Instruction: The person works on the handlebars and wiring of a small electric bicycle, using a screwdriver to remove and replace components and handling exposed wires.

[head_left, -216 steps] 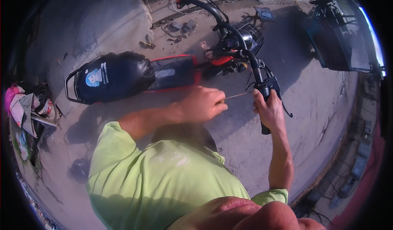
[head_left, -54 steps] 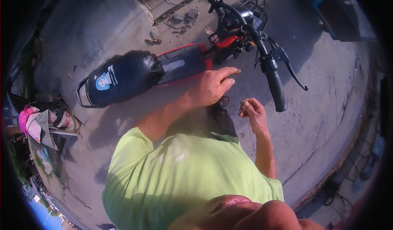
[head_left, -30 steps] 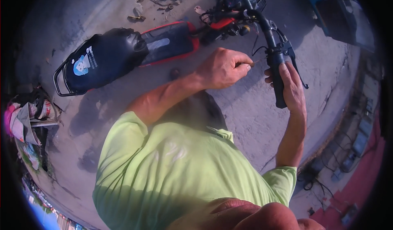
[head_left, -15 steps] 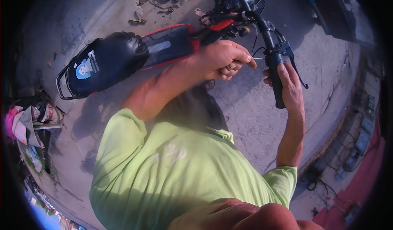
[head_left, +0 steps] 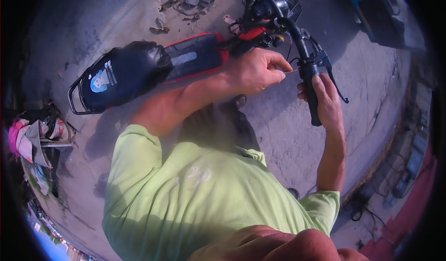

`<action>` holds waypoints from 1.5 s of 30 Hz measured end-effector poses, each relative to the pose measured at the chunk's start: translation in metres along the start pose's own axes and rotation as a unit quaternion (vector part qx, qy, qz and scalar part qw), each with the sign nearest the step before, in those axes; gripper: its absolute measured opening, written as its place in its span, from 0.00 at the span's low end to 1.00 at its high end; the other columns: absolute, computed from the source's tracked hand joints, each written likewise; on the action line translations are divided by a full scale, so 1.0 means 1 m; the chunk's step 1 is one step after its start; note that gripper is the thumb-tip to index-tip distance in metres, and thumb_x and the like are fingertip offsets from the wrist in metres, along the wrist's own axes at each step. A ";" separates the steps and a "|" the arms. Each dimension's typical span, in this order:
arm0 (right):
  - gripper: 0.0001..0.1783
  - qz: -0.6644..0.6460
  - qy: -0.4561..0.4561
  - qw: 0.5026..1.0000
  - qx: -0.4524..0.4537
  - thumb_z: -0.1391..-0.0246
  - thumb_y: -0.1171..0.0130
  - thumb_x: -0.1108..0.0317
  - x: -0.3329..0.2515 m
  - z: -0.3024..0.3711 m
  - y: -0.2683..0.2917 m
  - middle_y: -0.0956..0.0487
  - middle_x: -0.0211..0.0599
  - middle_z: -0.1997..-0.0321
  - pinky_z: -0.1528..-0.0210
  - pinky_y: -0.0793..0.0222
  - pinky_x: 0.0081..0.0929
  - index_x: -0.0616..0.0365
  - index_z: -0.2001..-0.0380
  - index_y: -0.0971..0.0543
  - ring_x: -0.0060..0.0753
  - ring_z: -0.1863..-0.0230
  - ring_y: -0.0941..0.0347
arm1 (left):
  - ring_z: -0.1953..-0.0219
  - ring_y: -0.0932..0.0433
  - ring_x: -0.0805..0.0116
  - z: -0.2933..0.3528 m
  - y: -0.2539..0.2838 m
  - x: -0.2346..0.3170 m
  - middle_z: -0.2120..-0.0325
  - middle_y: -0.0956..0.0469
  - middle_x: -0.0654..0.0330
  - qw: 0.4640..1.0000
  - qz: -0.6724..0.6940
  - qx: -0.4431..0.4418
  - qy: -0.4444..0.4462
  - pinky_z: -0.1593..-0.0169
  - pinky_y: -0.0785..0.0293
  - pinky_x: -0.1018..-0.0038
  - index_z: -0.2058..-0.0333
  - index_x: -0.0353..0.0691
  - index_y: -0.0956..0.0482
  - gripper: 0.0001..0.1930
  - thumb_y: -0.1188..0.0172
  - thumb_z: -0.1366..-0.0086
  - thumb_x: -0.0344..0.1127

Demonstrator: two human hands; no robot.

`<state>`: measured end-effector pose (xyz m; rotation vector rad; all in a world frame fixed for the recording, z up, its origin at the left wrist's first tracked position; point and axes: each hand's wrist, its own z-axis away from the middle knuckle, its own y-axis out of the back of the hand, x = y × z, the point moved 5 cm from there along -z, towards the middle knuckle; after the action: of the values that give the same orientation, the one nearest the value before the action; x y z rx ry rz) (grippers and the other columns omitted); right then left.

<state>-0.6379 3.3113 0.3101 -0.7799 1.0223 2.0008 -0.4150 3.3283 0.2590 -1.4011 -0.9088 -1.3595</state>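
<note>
An electric bike with a long black seat [head_left: 123, 77] stands in front of me, its black handlebar [head_left: 297, 40] turned toward my right. My right hand [head_left: 329, 101] is wrapped around the black handlebar grip [head_left: 312, 98], thumb on top. Beside it, the black brake lever [head_left: 331, 70] stretches out past the fingers. My left hand [head_left: 258, 71] is closed in a pinch on a thin rod [head_left: 291, 71], which points at the collar next to the grip. Whether this is a screwdriver, a hex key or a wire I cannot make out.
A wire basket [head_left: 289, 2] is mounted at the bike's front. Scrap pieces [head_left: 197, 5] lie on the concrete beyond the bike. Cloths and bags [head_left: 35, 133] are piled at far left. A dark machine [head_left: 378, 17] stands at far right, with boxes and cables [head_left: 404, 172] along the right edge.
My left hand has turned, its index finger now reaching forward over the thin rod and the other fingers less visible. The right hand keeps its hold on the grip.
</note>
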 end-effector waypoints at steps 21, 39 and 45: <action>0.28 -0.044 0.017 0.999 -0.017 0.28 0.46 0.44 -0.001 0.000 0.000 0.16 0.47 0.58 0.54 0.20 0.27 0.61 0.46 0.27 0.31 0.63 0.17 | 0.62 0.24 0.72 0.058 0.010 -0.019 0.65 0.22 0.62 0.995 -0.012 -0.068 -0.066 0.55 0.27 0.74 0.61 0.32 0.17 0.17 0.45 0.22 0.42; 0.30 -0.041 0.024 0.999 -0.024 0.30 0.46 0.41 -0.002 -0.001 -0.004 0.17 0.46 0.59 0.52 0.20 0.29 0.63 0.52 0.26 0.31 0.61 0.17 | 0.66 0.17 0.55 0.054 0.019 0.019 0.73 0.19 0.55 0.872 -0.466 -0.026 -0.147 0.59 0.28 0.60 0.72 0.41 0.18 0.16 0.41 0.30 0.46; 0.27 -0.060 0.024 0.998 -0.023 0.28 0.46 0.44 -0.001 -0.002 -0.005 0.17 0.44 0.61 0.54 0.20 0.27 0.62 0.51 0.27 0.31 0.63 0.18 | 0.73 0.23 0.62 0.057 0.018 0.025 0.77 0.26 0.61 0.784 -0.572 0.050 -0.234 0.61 0.34 0.65 0.76 0.45 0.22 0.12 0.32 0.38 0.43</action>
<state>-0.6332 3.3114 0.3076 -0.8958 0.9378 1.9169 -0.3785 3.3756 0.2854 -1.0816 -2.3891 -1.7474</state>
